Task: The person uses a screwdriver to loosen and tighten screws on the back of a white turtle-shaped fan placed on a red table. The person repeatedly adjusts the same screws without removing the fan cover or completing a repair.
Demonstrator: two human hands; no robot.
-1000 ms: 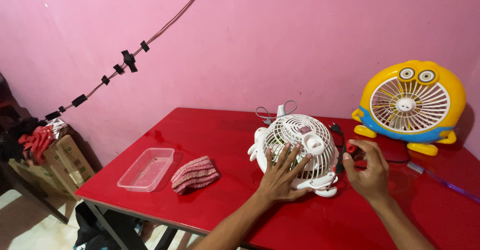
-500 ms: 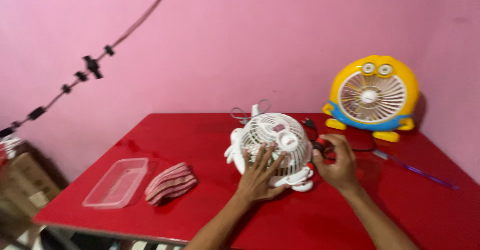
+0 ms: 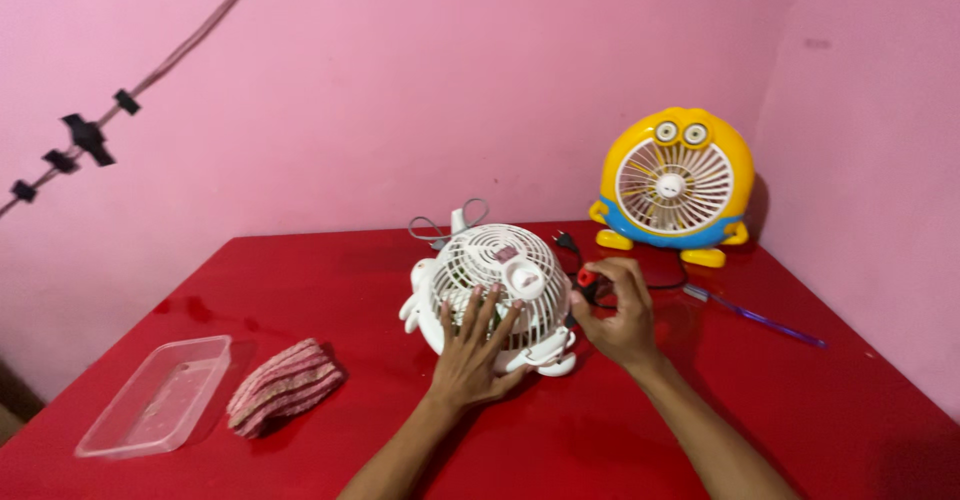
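A red desk (image 3: 300, 280) fills the lower frame against a pink wall. At centre lies a white fan (image 3: 492, 295), tipped back with its grille facing up. The left hand (image 3: 470, 355) rests flat on the grille, its fingers (image 3: 487, 312) spread. Just right of the fan, the right hand (image 3: 618, 318) pinches a small red-handled tool (image 3: 588, 280) against the fan's side. At upper right stands a yellow fan (image 3: 672, 188), a purple pen (image 3: 765, 320) lying below it. At lower left sit a clear plastic tray (image 3: 155, 397) and a folded striped cloth (image 3: 284, 384)

tub (image 3: 155, 407) L | cloth (image 3: 286, 384) mid | fan (image 3: 495, 295) R, on table (image 3: 300, 280)
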